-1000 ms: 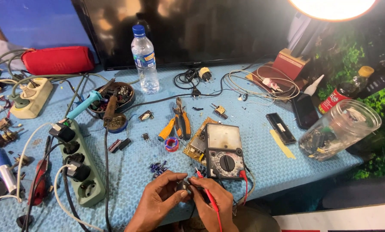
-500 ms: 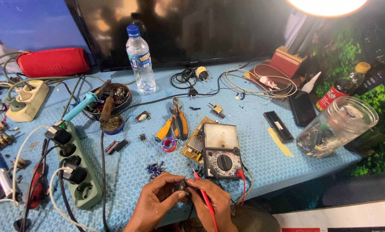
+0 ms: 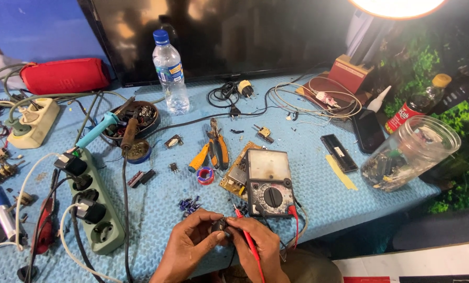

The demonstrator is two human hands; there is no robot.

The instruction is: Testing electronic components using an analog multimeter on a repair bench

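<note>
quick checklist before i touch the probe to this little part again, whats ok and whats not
1. Small dark part pinched between left hand and right hand: ok.
2. Red probe in the right hand, tip by the part: ok; actual contact: cannot tell.
3. Black probe in view at the part: cannot tell, hidden by the fingers.
4. Red lead plugged into the meter: ok.
5. Meter dial setting: cannot tell, too small to read.
6. Loose small parts lie close to the hands on the blue table: not ok, easy to knock.
</note>
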